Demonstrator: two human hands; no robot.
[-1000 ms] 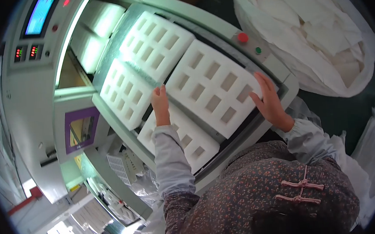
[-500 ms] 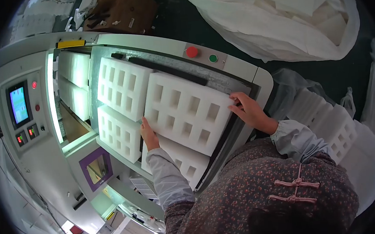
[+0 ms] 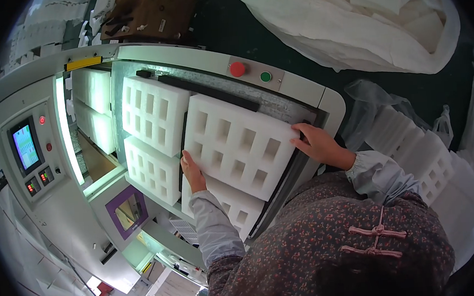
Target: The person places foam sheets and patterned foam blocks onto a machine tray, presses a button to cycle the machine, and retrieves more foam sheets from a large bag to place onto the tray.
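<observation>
Far left of the big foam block (image 3: 233, 148): a grey machine front with a lit blue screen (image 3: 26, 146), then a bright light strip (image 3: 69, 132) and a purple-framed window (image 3: 126, 212). Just left of the block: two smaller-looking white foam blocks with holes. At its left edge: left hand (image 3: 193, 174), fingers close together, pinch or no pinch hard to tell. Big block itself on the machine's metal bed (image 3: 278, 106), partly over another foam block (image 3: 224, 197). At its right corner: right hand (image 3: 322, 146), thumb and fingers a bit apart, tips touching. Up and right: red button (image 3: 237, 69), green button (image 3: 266, 76), dark green floor (image 3: 223, 30), big white bag (image 3: 345, 49). Farther right: stacked foam (image 3: 433, 170).
</observation>
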